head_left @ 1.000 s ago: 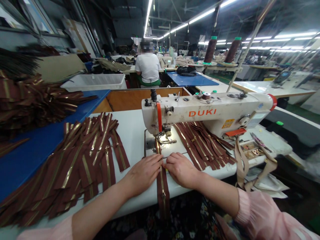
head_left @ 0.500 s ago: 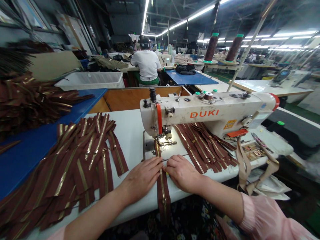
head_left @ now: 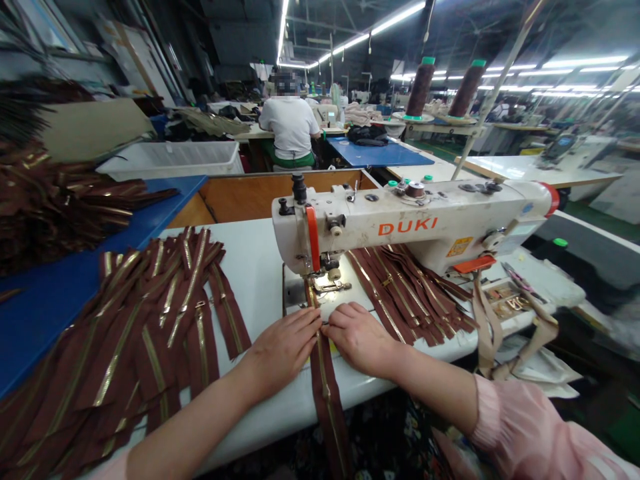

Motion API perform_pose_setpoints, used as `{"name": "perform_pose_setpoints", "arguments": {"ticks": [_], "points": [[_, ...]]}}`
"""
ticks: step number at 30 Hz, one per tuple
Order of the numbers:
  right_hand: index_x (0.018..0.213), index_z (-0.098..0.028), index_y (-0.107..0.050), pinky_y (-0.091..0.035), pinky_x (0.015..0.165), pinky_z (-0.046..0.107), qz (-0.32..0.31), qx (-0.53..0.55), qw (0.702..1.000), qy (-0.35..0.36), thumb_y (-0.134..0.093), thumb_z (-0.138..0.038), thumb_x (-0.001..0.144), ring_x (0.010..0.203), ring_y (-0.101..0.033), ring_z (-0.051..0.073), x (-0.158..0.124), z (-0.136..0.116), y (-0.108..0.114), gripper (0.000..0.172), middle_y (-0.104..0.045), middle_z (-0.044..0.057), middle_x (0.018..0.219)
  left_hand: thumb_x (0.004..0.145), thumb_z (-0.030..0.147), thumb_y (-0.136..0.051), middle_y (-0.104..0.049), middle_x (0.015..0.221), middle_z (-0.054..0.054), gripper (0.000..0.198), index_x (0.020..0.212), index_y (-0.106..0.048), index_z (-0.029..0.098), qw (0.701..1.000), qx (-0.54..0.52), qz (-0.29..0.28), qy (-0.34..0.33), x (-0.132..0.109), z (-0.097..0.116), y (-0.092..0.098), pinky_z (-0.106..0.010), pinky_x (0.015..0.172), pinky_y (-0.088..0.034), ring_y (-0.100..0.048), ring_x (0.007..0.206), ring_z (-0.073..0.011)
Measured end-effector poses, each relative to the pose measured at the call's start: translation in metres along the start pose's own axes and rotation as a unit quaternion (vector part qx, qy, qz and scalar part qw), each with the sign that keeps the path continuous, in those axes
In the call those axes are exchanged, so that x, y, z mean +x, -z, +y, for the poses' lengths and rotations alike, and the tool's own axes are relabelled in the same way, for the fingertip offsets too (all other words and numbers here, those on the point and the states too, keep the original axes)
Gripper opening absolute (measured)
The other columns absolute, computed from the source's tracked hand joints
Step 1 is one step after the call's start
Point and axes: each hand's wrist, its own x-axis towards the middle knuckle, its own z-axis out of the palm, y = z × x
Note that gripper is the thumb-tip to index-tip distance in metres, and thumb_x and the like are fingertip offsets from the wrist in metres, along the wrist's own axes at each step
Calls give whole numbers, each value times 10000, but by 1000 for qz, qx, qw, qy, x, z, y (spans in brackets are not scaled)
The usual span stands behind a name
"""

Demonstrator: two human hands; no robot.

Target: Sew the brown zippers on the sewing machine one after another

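Observation:
A brown zipper (head_left: pixel 327 393) with gold teeth runs from under the presser foot of the white sewing machine (head_left: pixel 350 223) toward me. Its near end hangs over the table edge. My left hand (head_left: pixel 286 339) lies over the zipper's left side, fingers together and gripping it just in front of the foot. From the right, the curled fingers of my right hand (head_left: pixel 361 339) pinch its other edge. The fingertips of both hands nearly meet over the strip. What the thumbs do underneath is hidden.
Many loose zippers (head_left: pixel 120 347) cover the table's left side. More zippers (head_left: pixel 405 293) lie under the machine arm. A small parts tray (head_left: pixel 505 303) with scissors sits at right. On the blue table (head_left: pixel 30 327) is a larger pile. A person (head_left: pixel 289 130) sits ahead.
Both hands have moved slightly toward the presser foot, still on the zipper. The hanging end now reaches lower in the picture. The whole view has shifted a little.

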Motion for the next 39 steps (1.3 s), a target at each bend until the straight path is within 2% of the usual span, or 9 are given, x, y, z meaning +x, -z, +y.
{"name": "perform_pose_setpoints", "arguments": {"ticks": [5, 15, 23, 36, 39], "points": [[955, -147, -619, -342, 759, 336, 12, -14, 1000, -18, -508, -183, 913, 874, -440, 215, 12, 8, -2, 125, -569, 54, 861, 925, 184, -336, -633, 1220, -110, 350, 1146, -600, 120, 1000, 10, -13, 18, 10, -10, -4, -355, 1008, -456, -546, 1180, -193], [991, -144, -611, -360, 781, 341, 15, 5, 996, -85, -463, -188, 931, 908, -452, 222, 35, 15, -7, 166, -563, 79, 909, 943, 221, -303, -613, 1242, -143, 398, 1220, -560, 95, 996, -14, 44, 77, 8, -17, -20, -426, 994, -473, -548, 1180, -227], [966, -152, -622, -379, 775, 331, 47, 15, 990, -131, -440, -194, 936, 874, -460, 221, 34, 12, -13, 190, -565, 73, 880, 947, 229, -322, -649, 1165, -154, 373, 1147, -603, 89, 994, 2, 76, 84, 10, -14, -18, -450, 942, -501, -591, 1105, -255], [906, -160, -635, -394, 739, 310, 59, 6, 989, -137, -466, -190, 913, 841, -471, 210, 32, 12, -12, 172, -568, 65, 838, 925, 262, -386, -643, 1163, -165, 345, 1134, -596, 84, 993, -4, 67, 101, 16, -11, -13, -453, 937, -494, -590, 1097, -273], [883, -160, -641, -398, 745, 305, 56, 9, 990, -133, -480, -168, 899, 846, -478, 205, 31, 11, -10, 162, -574, 64, 843, 917, 300, -417, -642, 1176, -172, 367, 1151, -590, 77, 993, 7, 58, 107, 7, -7, -9, -457, 935, -499, -597, 1097, -281]]}}
